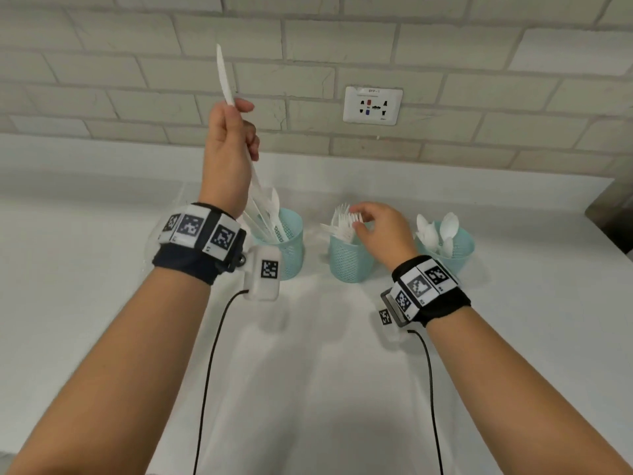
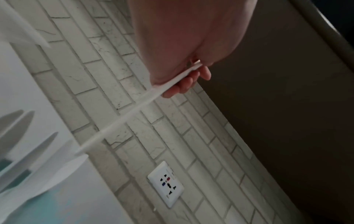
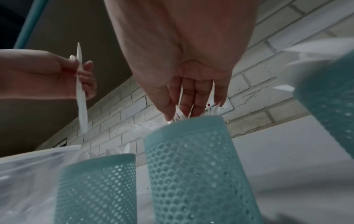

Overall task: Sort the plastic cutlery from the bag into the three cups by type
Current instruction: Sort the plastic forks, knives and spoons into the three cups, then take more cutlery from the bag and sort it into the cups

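Note:
Three teal mesh cups stand in a row on the white counter (image 1: 308, 337). The left cup (image 1: 291, 248) holds knives, the middle cup (image 1: 349, 265) forks (image 1: 342, 221), and the right cup (image 1: 459, 248) spoons (image 1: 445, 228). My left hand (image 1: 236, 132) is raised above the left cup and grips a white plastic knife (image 1: 224, 77) by its middle, blade tip up; the same knife (image 2: 134, 109) crosses the left wrist view. My right hand (image 1: 376, 228) hovers over the middle cup (image 3: 191, 159), its straight fingers (image 3: 199, 97) touching the fork tines. A clear plastic bag (image 3: 28, 166) lies left of the cups.
A brick-tiled wall rises behind the counter, with a white socket plate (image 1: 372, 105) above the middle cup. A dark object (image 1: 613, 217) sits at the counter's far right edge. Black cables (image 1: 209, 371) hang from both wrist cameras.

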Demonstrator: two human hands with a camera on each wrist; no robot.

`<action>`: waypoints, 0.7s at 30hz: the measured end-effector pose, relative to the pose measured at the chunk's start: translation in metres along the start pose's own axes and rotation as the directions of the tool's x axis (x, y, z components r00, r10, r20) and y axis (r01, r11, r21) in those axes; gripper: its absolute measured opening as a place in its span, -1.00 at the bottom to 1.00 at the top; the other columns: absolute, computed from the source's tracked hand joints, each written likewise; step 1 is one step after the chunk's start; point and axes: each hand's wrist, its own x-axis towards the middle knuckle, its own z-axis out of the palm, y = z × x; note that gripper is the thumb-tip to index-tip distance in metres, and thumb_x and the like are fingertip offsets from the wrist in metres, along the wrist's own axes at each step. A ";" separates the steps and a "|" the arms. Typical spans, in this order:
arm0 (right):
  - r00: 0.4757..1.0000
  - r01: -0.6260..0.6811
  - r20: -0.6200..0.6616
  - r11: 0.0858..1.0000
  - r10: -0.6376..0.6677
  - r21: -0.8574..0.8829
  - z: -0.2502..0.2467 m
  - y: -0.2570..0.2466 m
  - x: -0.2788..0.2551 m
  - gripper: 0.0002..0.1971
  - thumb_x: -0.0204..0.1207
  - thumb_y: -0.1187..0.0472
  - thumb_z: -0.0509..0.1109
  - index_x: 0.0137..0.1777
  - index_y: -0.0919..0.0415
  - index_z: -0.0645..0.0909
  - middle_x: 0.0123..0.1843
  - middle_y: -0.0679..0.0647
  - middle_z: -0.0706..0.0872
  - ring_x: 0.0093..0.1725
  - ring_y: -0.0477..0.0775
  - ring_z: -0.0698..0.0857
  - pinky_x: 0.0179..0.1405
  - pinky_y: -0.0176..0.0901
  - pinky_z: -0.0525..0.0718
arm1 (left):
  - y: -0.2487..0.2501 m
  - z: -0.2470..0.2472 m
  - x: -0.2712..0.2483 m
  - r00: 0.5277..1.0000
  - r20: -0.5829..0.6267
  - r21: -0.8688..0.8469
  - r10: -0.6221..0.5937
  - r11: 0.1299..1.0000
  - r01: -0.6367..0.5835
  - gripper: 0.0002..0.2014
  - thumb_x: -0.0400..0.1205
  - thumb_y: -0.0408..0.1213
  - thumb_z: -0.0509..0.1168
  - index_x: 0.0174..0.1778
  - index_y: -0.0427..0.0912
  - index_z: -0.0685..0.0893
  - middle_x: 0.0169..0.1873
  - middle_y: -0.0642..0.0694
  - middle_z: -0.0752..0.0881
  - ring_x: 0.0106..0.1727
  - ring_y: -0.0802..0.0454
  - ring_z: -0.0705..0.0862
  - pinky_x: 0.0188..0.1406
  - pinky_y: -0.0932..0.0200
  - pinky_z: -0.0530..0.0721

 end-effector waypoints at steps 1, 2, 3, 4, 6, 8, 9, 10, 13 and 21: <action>1.000 0.005 -0.005 1.000 -0.005 -0.016 0.001 0.001 0.000 -0.71 0.53 0.30 0.34 0.23 0.14 0.67 0.14 0.12 0.73 0.12 0.10 0.68 0.13 -0.26 0.49 | -0.004 0.000 0.002 1.000 -0.001 0.022 0.012 1.000 -0.012 -0.77 0.77 -0.25 -0.08 -0.03 -0.01 0.48 -0.42 0.00 0.38 -0.39 0.14 0.42 -0.32 0.28 0.48; 1.000 0.007 -0.012 1.000 -0.008 -0.025 0.001 0.001 0.001 -0.73 0.53 0.29 0.34 0.21 0.14 0.68 0.12 0.12 0.73 0.10 0.10 0.68 0.13 -0.23 0.51 | -0.012 -0.001 0.001 1.000 0.006 0.044 0.007 0.999 -0.007 -0.79 0.77 -0.28 -0.06 -0.01 0.00 0.47 -0.39 0.00 0.41 -0.37 0.13 0.45 -0.28 0.27 0.51; 1.000 0.007 -0.015 0.999 -0.008 -0.034 0.001 0.000 0.001 -0.74 0.53 0.28 0.34 0.20 0.14 0.68 0.11 0.12 0.72 0.09 0.10 0.67 0.13 -0.21 0.51 | -0.021 -0.001 -0.001 1.000 0.018 0.074 -0.019 0.997 0.018 -0.81 0.76 -0.31 -0.03 0.01 0.02 0.46 -0.36 0.00 0.45 -0.34 0.13 0.48 -0.23 0.25 0.55; 1.000 0.007 -0.015 0.999 -0.007 -0.042 0.000 0.000 0.001 -0.74 0.53 0.27 0.34 0.19 0.14 0.68 0.10 0.13 0.71 0.09 0.09 0.67 0.13 -0.19 0.51 | -0.033 -0.001 -0.005 0.997 0.033 0.106 -0.063 0.993 0.060 -0.80 0.74 -0.36 0.00 0.01 0.03 0.46 -0.34 0.00 0.49 -0.31 0.12 0.51 -0.17 0.22 0.59; 1.000 0.007 -0.008 0.998 -0.008 -0.058 -0.002 -0.002 0.002 -0.75 0.52 0.26 0.35 0.18 0.14 0.68 0.11 0.12 0.69 0.10 0.08 0.65 0.15 -0.17 0.51 | -0.056 -0.003 -0.018 0.978 0.072 0.186 -0.195 0.966 0.179 -0.68 0.68 -0.53 0.03 0.01 0.05 0.45 -0.30 -0.01 0.54 -0.23 0.09 0.58 -0.04 0.13 0.60; 1.000 0.018 -0.005 0.998 -0.019 -0.065 -0.002 -0.002 0.002 -0.74 0.51 0.25 0.37 0.19 0.13 0.66 0.11 0.11 0.67 0.11 0.08 0.65 0.18 -0.12 0.53 | -0.071 -0.008 -0.032 0.933 0.133 0.297 -0.334 0.912 0.284 -0.55 0.58 -0.68 0.02 0.06 0.03 0.46 -0.24 -0.01 0.58 -0.15 0.05 0.59 -0.01 0.12 0.56; 1.000 0.022 -0.007 0.998 -0.023 -0.062 -0.002 -0.001 0.002 -0.74 0.50 0.25 0.38 0.19 0.13 0.66 0.12 0.11 0.66 0.12 0.08 0.65 0.21 -0.10 0.55 | -0.072 -0.010 -0.039 0.905 0.167 0.372 -0.392 0.875 0.310 -0.54 0.55 -0.69 0.05 0.14 -0.01 0.46 -0.17 -0.01 0.59 -0.11 0.03 0.58 -0.03 0.17 0.56; 1.000 0.025 -0.014 0.998 -0.025 -0.058 -0.002 -0.001 0.002 -0.73 0.49 0.25 0.39 0.19 0.12 0.66 0.13 0.10 0.65 0.14 0.08 0.65 0.23 -0.07 0.57 | -0.071 -0.013 -0.043 0.885 0.196 0.440 -0.422 0.844 0.305 -0.54 0.56 -0.65 0.12 0.25 -0.06 0.44 -0.07 -0.02 0.59 -0.06 0.04 0.56 -0.03 0.25 0.55; 0.996 0.043 -0.073 0.997 -0.048 -0.066 -0.002 -0.005 0.002 -0.72 0.47 0.23 0.42 0.18 0.10 0.66 0.17 0.11 0.63 0.21 0.13 0.62 0.30 0.02 0.53 | -0.051 -0.027 -0.051 0.940 0.168 0.522 -0.298 0.835 0.172 -0.45 0.57 -0.48 0.31 0.49 -0.18 0.35 0.23 -0.04 0.48 0.22 0.10 0.49 0.28 0.28 0.45; 0.967 0.255 -0.068 0.950 -0.247 0.179 0.018 -0.073 -0.008 -0.71 0.48 0.18 0.43 0.21 0.06 0.65 0.21 0.07 0.56 0.26 0.03 0.56 0.33 -0.18 0.46 | -0.015 -0.109 -0.073 0.917 -0.278 0.931 -0.284 0.153 0.330 -0.39 0.53 -0.47 0.32 0.51 -0.29 0.31 0.32 -0.41 0.44 0.27 -0.40 0.49 0.19 -0.20 0.48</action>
